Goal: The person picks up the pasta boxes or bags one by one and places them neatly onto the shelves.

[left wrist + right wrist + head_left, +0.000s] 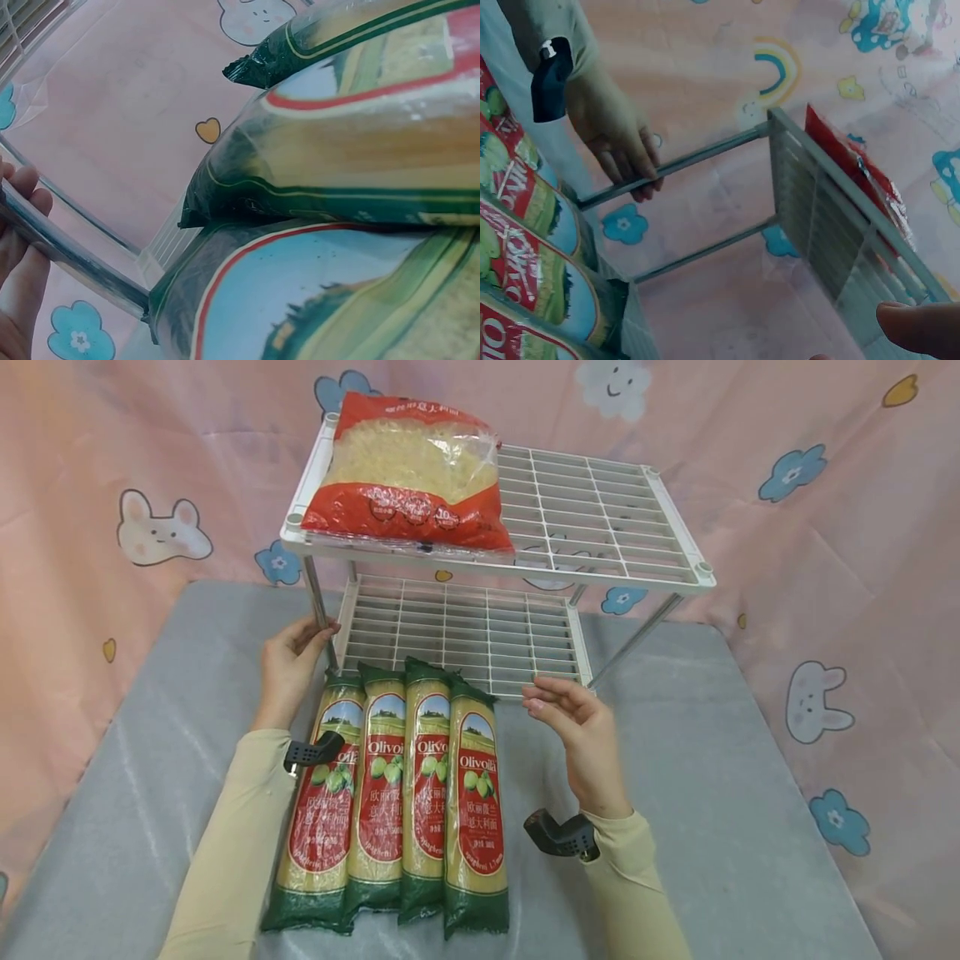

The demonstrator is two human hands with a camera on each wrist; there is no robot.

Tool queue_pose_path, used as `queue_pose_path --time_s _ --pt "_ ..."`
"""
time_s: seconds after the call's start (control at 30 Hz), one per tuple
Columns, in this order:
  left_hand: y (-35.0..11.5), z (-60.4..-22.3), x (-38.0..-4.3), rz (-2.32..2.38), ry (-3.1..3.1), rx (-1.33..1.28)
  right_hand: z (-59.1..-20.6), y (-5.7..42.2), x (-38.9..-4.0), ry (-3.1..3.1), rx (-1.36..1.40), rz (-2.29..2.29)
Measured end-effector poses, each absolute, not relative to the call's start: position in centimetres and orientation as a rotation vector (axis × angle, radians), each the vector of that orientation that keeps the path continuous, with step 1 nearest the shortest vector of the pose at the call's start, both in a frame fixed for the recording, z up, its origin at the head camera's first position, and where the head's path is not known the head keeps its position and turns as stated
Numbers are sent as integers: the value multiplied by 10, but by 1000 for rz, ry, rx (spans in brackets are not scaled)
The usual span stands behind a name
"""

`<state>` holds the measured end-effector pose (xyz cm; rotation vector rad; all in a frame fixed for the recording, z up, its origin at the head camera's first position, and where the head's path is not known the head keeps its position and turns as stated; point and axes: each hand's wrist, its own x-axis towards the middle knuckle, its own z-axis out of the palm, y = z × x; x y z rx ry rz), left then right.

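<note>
A white two-tier wire rack (592, 518) with metal legs stands at the back. My left hand (288, 668) holds its front left leg (313, 589); in the left wrist view the fingers (39, 201) show around this leg. My right hand (581, 739) hovers by the lower shelf's front right corner, fingers loosely bent, with nothing in it. Several bags of spaghetti (476, 810) with green ends and red labels lie side by side before the rack, their top ends at the lower shelf's front edge. On the upper shelf's left half rests a red bag of pasta (412, 464) with a transparent window.
The lower shelf (465, 627) sits low, close to the grey tabletop (712, 793). A pink curtain (847, 568) with cartoon prints hangs behind and beside the table. Each wrist carries a black camera mount (558, 833).
</note>
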<state>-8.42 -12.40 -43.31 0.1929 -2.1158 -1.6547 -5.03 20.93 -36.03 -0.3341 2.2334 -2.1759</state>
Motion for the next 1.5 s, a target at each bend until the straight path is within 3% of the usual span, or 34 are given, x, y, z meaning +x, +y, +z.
queue_pose_path --time_s 0.77,1.5 --pt "-121 -432 -86 -1640 -2078 216 -442 227 -27 2183 30 -1829" --pt "-116 -422 -80 -1681 -2047 212 -461 225 -21 2120 81 -1697"
